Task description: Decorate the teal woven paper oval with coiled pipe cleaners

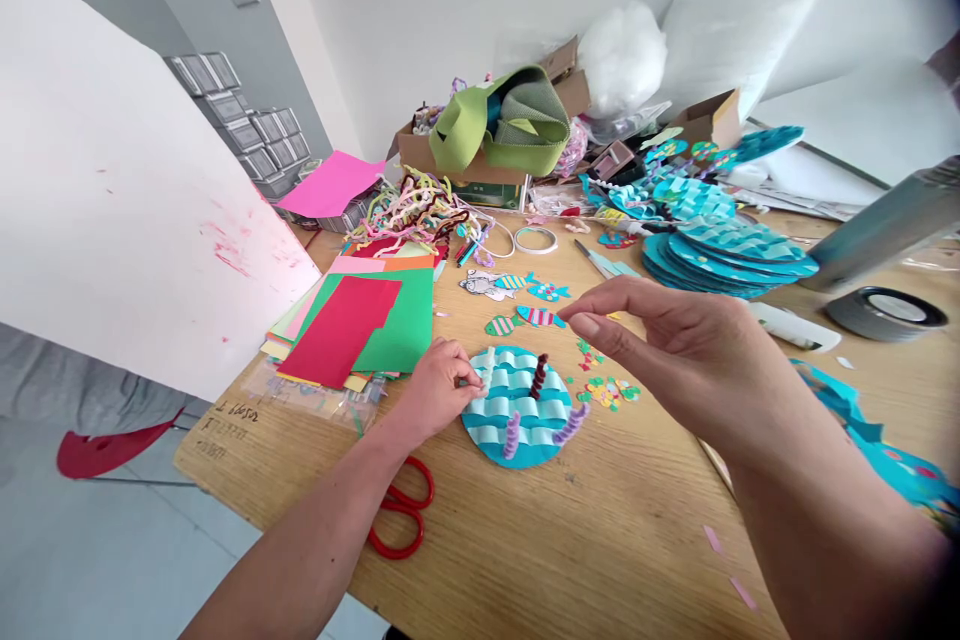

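A round blue disc (480, 435) with wavy pale-blue paper strips lies on the table. Coiled pipe cleaners stand on it: a dark brown one (538, 377), a purple one (511, 435), another purple one (572, 424) and a whitish one (489, 370). My left hand (444, 382) is closed at the disc's left edge, its fingertips pinching the whitish coil. My right hand (667, 345) hovers to the right, thumb and index tips nearly together; anything between them is too small to make out. Just past those tips is a pink-striped paper fish (538, 317).
More paper fish (512, 282) and small paper dots (609, 392) lie beyond the disc. Red-handled scissors (401, 510) are near the front edge. Coloured paper (405, 320) is at left, stacked blue discs (675, 265) and black tape (885, 310) at right.
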A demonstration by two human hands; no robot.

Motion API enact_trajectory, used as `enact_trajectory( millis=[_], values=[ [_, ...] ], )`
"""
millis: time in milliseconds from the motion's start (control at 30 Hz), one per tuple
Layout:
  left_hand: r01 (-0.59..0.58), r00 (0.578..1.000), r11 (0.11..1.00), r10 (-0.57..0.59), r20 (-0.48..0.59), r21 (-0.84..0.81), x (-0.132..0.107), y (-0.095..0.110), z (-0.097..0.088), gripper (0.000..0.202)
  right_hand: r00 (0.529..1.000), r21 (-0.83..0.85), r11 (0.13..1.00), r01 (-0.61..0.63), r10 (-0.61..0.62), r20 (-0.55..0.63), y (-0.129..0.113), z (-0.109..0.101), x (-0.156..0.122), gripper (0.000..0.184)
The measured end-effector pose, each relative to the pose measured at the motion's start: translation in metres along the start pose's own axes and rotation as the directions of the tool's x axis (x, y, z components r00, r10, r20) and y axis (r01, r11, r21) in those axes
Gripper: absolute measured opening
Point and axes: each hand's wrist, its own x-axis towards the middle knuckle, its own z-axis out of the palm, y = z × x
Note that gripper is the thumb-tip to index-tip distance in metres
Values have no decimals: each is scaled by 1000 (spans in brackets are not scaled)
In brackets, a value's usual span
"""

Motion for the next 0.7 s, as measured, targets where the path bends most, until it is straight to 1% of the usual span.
enact_trajectory(
  millis=[133, 233, 300, 367, 433, 500, 600, 633, 700],
  values=[
    [4, 1000, 1000, -4, 8, -19, 0, -1, 1, 14, 1000, -21, 1000, 20, -20, 4, -1, 3, 0, 23],
    [10, 1000, 999, -10, 7, -32, 0, -3, 1, 13, 998, -37, 997, 69, -69, 14, 0, 12, 0, 17],
    [19, 1000, 999, -19, 8, -44, 1, -3, 1, 13, 994, -86, 990, 109, -107, 29, 2, 21, 1, 13],
    [22, 1000, 998, -21, 12, -52, 1, -4, 1, 12, 988, -186, 972, 145, -134, 75, 5, 29, 7, 11],
    [12, 1000, 999, -11, 14, -51, 1, -5, 1, 13, 978, -309, 934, 179, -134, 161, 9, 38, 16, 11],
    [-6, 1000, 999, 6, 10, -44, 2, -6, 1, 12, 953, -395, 893, 217, -107, 283, 13, 46, 27, 20],
    [-13, 1000, 999, 13, -3, -31, 2, -7, 1, 12, 885, -449, 854, 263, -27, 466, 18, 59, 43, 41],
    [-7, 1000, 1000, 7, -8, -25, 2, -8, 1, 12, 860, -456, 845, 279, -8, 511, 19, 63, 46, 43],
    [5, 1000, 1000, -5, -13, -6, 2, -9, 1, 13, 819, -467, 829, 308, 19, 574, 19, 71, 52, 40]
  ],
)
